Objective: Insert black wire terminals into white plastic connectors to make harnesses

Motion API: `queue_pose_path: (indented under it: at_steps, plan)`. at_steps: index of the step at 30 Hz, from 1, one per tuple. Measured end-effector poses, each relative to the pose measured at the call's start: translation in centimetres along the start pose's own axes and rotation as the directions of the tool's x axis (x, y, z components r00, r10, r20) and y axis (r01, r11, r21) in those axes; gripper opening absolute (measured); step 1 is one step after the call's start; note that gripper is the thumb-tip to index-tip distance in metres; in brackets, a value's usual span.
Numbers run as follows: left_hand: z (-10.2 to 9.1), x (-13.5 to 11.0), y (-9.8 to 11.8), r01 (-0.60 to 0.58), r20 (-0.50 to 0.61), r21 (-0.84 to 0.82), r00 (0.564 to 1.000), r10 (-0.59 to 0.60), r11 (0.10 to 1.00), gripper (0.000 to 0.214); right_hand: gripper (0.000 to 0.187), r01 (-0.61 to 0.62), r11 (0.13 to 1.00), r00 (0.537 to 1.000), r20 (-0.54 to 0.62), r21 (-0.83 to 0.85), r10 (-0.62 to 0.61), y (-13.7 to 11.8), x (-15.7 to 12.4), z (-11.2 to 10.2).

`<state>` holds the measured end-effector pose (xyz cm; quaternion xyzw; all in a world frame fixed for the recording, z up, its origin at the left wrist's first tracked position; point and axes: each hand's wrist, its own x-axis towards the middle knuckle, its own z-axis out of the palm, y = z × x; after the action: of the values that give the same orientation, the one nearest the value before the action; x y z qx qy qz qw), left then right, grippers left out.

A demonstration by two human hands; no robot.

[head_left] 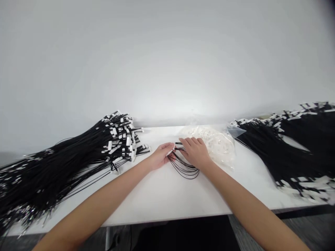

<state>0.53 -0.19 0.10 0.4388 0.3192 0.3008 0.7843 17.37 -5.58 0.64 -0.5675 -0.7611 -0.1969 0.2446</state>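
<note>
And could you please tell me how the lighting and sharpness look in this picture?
Head view: bright glow low on the pale wall, glints on the plastic bag, dark top-right corner, blur on the cable pile at right, held black wires slightly soft.

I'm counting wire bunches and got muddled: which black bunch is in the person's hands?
The small looped bunch, between the left hand and right hand. The big left heap and big right heap lie on the table, unheld.

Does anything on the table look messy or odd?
Nothing looks spilled. The left wire pile is a bit messy, though: a few white-tipped ends poke out past the rest, toward the left hand.
</note>
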Motion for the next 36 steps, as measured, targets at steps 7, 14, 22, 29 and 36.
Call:
queue_pose_path:
  at_steps: [7,14,22,29,36]
  plan:
    - [0.2,-0.6,0.2,-0.044,0.009,-0.005,0.999,0.044,0.999,0.038,0.027,-0.131,0.981,0.987,-0.07,0.141,0.142,0.3,-0.6,0.1]
    - [-0.2,-1.3,0.2,-0.11,0.047,0.014,0.993,0.11,0.994,0.028,0.03,-0.325,0.713,0.845,-0.148,0.621,0.514,1.4,-0.4,-1.5]
    - [-0.5,-1.1,0.1,-0.206,-0.042,0.021,0.978,0.207,0.978,0.021,0.04,-0.102,0.001,0.453,0.045,0.995,0.89,6.2,-3.6,-3.5]
    - [3.7,-3.5,0.0,-0.184,0.062,0.127,0.982,0.177,0.975,0.017,0.032,0.242,-0.217,0.389,0.11,0.946,0.915,9.2,-9.0,-8.8]
    - [8.4,-4.8,-1.4,-0.113,0.134,0.231,0.988,0.083,0.966,0.016,0.031,0.149,-0.415,0.405,0.328,0.897,0.854,4.8,-9.2,-8.9]
